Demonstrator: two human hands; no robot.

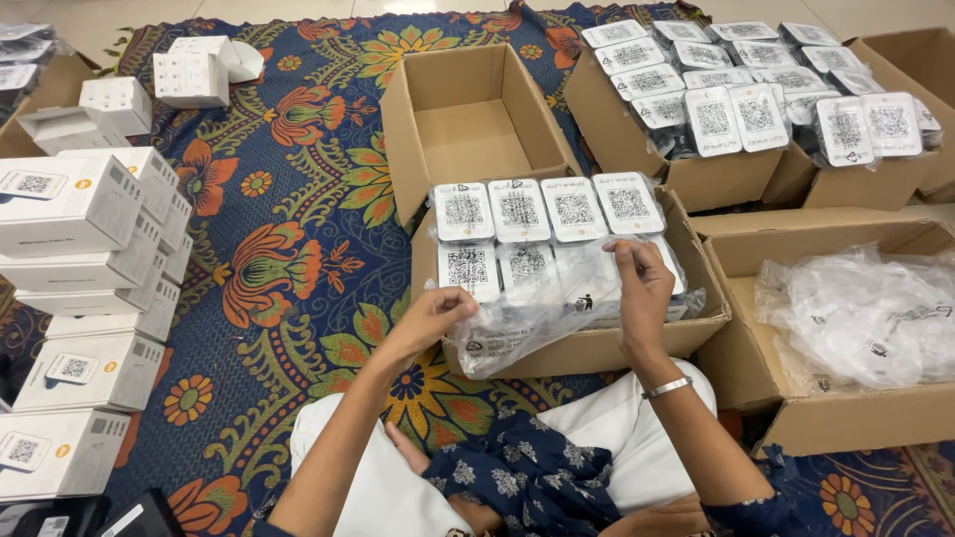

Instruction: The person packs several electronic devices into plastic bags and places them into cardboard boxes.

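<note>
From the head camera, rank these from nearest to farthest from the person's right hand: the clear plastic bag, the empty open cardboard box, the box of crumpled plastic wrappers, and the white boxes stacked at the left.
1. Clear plastic bag: held in the right hand.
2. Box of crumpled plastic wrappers: just to its right.
3. Empty open cardboard box: beyond, up and left.
4. Stacked white boxes: far left edge.

bright, even indoor light | soft faint shadows under arms | mild glare on crinkled clear plastic bags | sharp centre | slight wide-angle stretch at edges
</note>
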